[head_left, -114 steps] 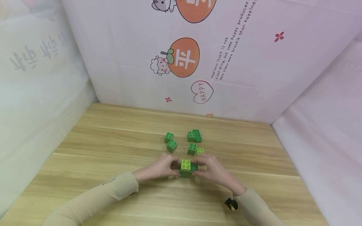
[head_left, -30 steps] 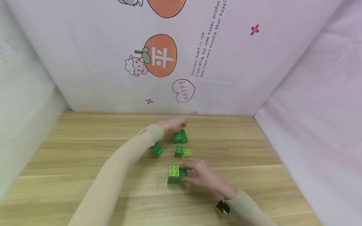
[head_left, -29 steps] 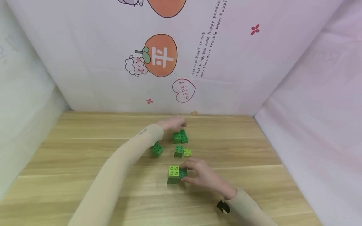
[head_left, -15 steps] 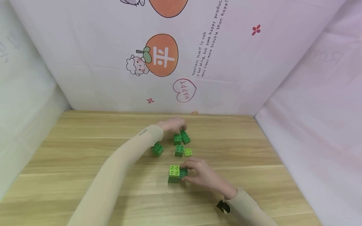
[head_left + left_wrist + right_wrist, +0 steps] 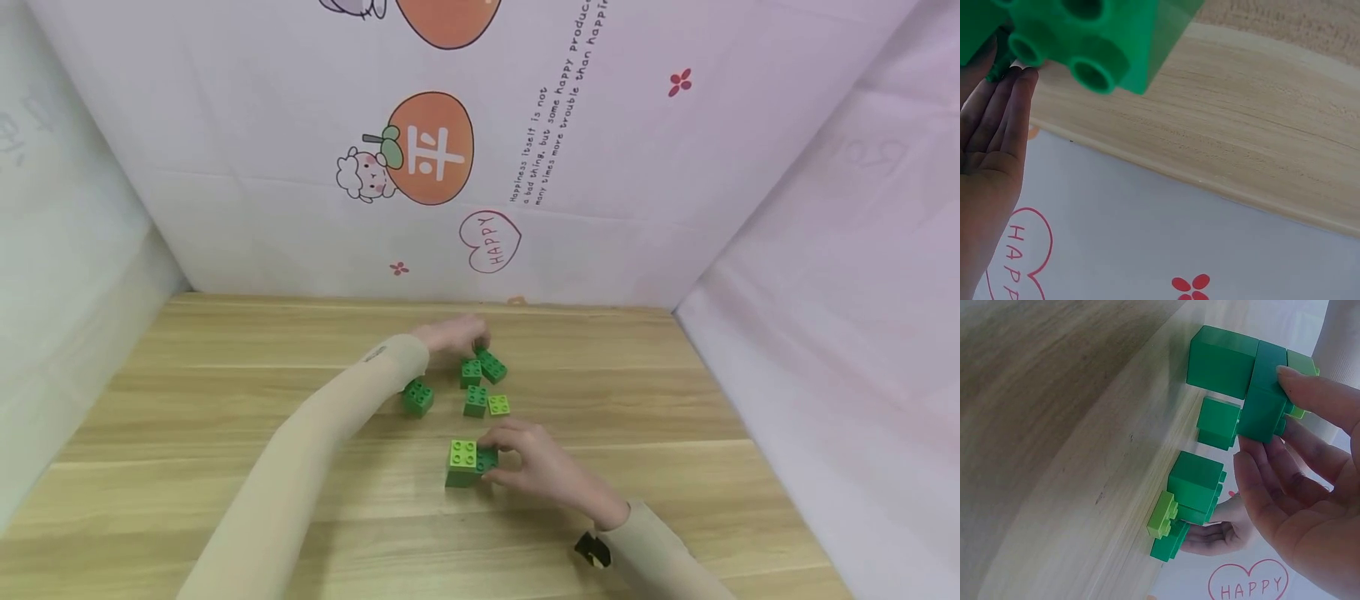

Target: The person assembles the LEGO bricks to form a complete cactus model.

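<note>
My right hand point(image 5: 504, 457) grips a stack of bricks point(image 5: 467, 463) standing on the wooden table point(image 5: 225, 392); it has a light green brick on top and dark green ones beside and below. In the right wrist view my fingertips point(image 5: 1285, 374) press the stack's dark green side point(image 5: 1222, 362). My left hand point(image 5: 468, 337) reaches to the far cluster and pinches a dark green brick point(image 5: 492, 365), which is tilted. In the left wrist view that brick point(image 5: 1085, 37) fills the top left, with my fingers point(image 5: 1004, 119) touching its edge; the thumb is hidden.
Loose dark green bricks lie at the left point(image 5: 417, 397) and in the middle point(image 5: 471, 372) point(image 5: 475, 401), with a small light green brick point(image 5: 498, 405) beside them. White cloth walls with cartoon prints point(image 5: 427, 150) close in the back and both sides.
The left hand went from the stack to the far cluster, and has since turned and tilted the far dark green brick. The right hand and the stack have stayed put.
</note>
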Available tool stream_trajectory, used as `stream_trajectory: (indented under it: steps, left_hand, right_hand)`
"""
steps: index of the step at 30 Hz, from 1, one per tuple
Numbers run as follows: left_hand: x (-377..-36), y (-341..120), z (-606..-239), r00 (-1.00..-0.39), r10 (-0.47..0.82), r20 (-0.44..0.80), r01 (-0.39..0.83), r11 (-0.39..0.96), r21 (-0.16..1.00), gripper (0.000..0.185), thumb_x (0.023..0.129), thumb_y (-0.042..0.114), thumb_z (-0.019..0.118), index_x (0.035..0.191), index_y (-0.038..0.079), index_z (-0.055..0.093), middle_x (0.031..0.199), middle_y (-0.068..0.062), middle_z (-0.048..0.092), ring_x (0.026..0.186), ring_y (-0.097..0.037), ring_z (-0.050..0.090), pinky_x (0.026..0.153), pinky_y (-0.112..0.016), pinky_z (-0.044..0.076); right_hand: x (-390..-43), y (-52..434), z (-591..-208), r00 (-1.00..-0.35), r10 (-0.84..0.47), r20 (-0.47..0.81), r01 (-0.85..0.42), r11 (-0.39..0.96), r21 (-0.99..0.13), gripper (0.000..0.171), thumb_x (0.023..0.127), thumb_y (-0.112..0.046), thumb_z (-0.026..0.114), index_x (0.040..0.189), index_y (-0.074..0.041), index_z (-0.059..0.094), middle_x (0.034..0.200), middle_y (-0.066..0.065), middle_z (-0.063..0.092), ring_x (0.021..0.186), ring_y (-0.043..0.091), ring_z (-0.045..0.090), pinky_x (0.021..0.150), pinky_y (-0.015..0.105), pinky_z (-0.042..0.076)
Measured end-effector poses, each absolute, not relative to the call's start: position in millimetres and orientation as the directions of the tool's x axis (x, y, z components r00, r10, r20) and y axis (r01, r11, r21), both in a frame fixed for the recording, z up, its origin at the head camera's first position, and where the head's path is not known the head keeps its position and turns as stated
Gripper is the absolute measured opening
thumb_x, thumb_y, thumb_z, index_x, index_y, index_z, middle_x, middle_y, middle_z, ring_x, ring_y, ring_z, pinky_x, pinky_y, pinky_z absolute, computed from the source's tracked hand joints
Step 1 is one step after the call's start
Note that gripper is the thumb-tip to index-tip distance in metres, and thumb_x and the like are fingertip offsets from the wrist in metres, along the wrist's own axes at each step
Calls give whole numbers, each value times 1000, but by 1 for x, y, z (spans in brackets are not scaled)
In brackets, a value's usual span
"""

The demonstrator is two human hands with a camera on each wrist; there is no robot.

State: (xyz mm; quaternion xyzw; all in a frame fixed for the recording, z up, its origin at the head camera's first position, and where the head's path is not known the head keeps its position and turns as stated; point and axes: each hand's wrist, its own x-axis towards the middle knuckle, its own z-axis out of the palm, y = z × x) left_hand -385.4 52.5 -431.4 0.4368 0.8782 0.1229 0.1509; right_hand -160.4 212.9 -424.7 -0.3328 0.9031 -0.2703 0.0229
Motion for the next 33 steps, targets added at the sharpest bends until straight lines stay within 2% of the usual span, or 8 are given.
stream_trajectory:
  steps: [9,14,26,33]
  left_hand:
    - [-383,41,-430,-599,789,-136,702,600,384,23,88,8,70,111,7,70,113,-8,70,105,-21,64,94,-33,56]
    - [-379,34,-423,-608,785,-120,687,595,416,26,88,13,71,114,7,70,113,-8,71,107,-21,65,95,-33,57]
    - [-372,18,-407,-620,783,-49,708,585,395,30,89,18,73,116,5,70,116,-10,72,108,-25,67,92,-32,58]
    - [-362,10,-398,-654,756,15,696,595,402,27,89,19,73,113,7,71,112,-9,74,101,-21,68,89,-30,59]
  right_hand:
    - [-161,211,-427,-783,-610,124,-578,638,-508,34,79,-13,81,111,-8,70,110,4,72,100,14,68,88,23,60]
    - [-161,211,-428,-782,-610,127,-580,637,-508,33,80,-13,81,111,-9,70,111,3,72,101,15,68,88,28,61]
    - [-161,211,-427,-785,-606,127,-577,640,-507,33,79,-12,81,110,-9,70,111,4,72,99,14,68,87,26,61]
    - [-161,211,-428,-782,-608,137,-582,636,-507,33,79,-12,81,111,-8,70,111,4,72,99,14,68,86,26,61]
